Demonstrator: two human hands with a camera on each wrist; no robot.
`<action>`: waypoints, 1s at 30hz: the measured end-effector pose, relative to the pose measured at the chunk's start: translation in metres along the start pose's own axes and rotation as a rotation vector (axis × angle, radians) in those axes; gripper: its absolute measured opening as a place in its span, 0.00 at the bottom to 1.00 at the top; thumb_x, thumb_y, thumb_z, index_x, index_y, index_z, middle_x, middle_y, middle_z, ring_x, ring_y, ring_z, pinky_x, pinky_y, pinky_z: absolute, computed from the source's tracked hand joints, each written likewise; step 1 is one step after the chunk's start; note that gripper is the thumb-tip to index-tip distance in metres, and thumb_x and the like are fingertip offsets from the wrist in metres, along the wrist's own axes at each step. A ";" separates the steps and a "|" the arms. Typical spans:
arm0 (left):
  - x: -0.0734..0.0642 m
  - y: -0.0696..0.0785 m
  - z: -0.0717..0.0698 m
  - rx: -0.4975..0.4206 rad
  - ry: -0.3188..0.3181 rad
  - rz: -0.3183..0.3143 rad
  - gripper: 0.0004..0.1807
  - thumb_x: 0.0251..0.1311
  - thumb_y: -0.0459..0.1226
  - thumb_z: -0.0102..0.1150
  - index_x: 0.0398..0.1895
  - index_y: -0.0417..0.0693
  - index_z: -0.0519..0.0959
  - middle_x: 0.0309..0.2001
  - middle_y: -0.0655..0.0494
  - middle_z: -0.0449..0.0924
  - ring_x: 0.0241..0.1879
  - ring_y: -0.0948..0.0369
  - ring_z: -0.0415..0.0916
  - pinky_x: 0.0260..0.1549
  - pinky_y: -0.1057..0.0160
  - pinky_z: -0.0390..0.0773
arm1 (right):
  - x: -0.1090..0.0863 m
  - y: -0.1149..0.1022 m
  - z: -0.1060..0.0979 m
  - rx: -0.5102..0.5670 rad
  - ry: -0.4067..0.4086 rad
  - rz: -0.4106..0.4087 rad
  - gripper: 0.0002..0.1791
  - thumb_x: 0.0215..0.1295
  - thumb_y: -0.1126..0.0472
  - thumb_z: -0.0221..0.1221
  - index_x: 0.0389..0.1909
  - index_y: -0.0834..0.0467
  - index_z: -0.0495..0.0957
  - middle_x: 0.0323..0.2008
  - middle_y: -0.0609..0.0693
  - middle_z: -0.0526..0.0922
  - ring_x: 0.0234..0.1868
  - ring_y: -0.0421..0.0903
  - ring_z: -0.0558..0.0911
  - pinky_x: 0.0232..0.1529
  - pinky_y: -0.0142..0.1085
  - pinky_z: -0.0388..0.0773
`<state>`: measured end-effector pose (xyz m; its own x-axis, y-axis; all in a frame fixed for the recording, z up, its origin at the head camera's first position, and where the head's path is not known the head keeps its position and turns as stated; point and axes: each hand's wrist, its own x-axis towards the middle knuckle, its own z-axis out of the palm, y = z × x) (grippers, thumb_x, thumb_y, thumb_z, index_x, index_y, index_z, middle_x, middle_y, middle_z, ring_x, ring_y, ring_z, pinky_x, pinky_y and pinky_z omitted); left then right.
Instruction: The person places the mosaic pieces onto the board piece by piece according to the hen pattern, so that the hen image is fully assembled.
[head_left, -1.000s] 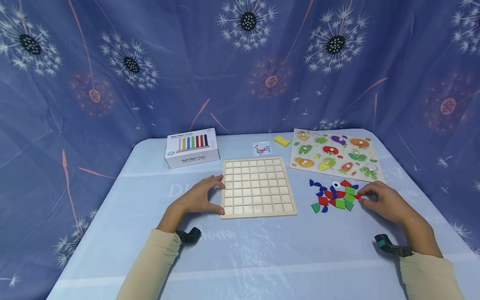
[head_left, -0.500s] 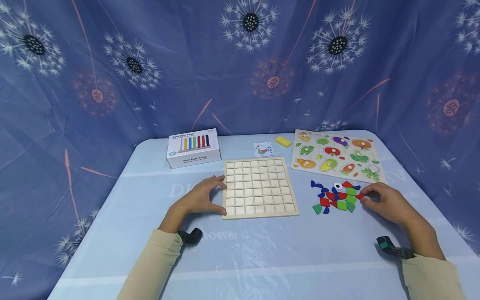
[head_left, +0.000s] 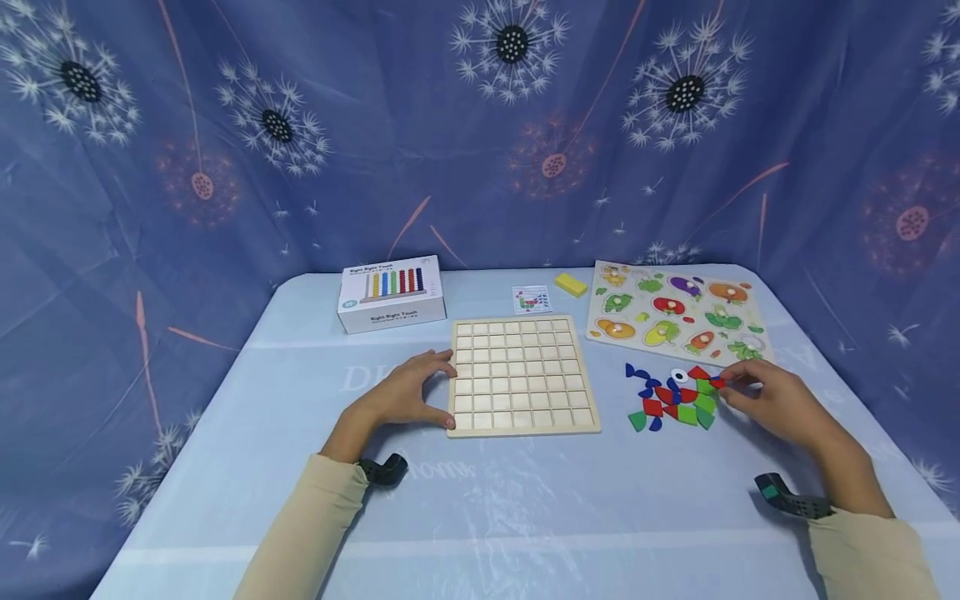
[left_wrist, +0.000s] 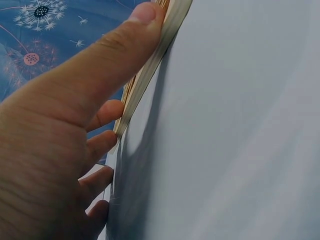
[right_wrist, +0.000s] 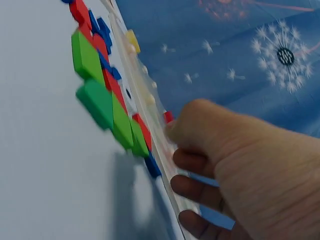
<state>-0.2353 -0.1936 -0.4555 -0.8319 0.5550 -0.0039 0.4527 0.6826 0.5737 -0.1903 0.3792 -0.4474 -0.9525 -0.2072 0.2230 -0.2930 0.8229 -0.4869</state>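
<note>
A pale wooden grid board lies mid-table in the head view. My left hand rests along its left edge, thumb at the near corner and fingers spread further up; the left wrist view has the thumb against the board's rim. At the right, my right hand pinches a small red block between thumb and index finger, by the right side of a loose pile of flat blocks. That red block is mostly hidden by fingertips in the right wrist view. Green blocks, red, blue and white-ringed pieces make up the pile.
Behind the board lie a small printed card and a yellow block. A white box stands at back left. A vegetable knob puzzle lies behind the block pile. A dandelion-patterned curtain hangs behind the table.
My right hand has risen slightly from the right side of the pile, with the red block between its fingertips. My left hand keeps its place at the board's edge.
</note>
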 end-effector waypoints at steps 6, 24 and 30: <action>0.000 0.000 -0.001 0.004 0.001 0.010 0.44 0.39 0.59 0.82 0.58 0.52 0.75 0.77 0.50 0.59 0.77 0.45 0.49 0.71 0.43 0.51 | 0.022 -0.025 0.011 0.056 0.017 -0.121 0.12 0.60 0.69 0.70 0.43 0.57 0.82 0.35 0.46 0.83 0.37 0.38 0.78 0.39 0.23 0.75; -0.002 0.002 0.000 0.005 -0.002 -0.012 0.45 0.39 0.61 0.81 0.60 0.54 0.75 0.77 0.51 0.59 0.77 0.45 0.47 0.71 0.42 0.51 | 0.124 -0.132 0.074 0.320 -0.054 -0.408 0.10 0.64 0.68 0.66 0.45 0.57 0.82 0.39 0.47 0.83 0.41 0.45 0.80 0.46 0.53 0.78; -0.002 0.004 0.002 0.005 -0.009 -0.036 0.45 0.38 0.60 0.81 0.60 0.55 0.74 0.77 0.53 0.58 0.77 0.46 0.46 0.71 0.42 0.50 | 0.150 -0.170 0.100 0.405 -0.122 -0.426 0.09 0.66 0.67 0.66 0.45 0.56 0.81 0.39 0.47 0.82 0.42 0.45 0.79 0.48 0.51 0.77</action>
<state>-0.2311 -0.1914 -0.4546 -0.8447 0.5342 -0.0322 0.4238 0.7045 0.5692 -0.2917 0.1553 -0.4156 -0.7399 -0.5535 0.3823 -0.6364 0.3919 -0.6644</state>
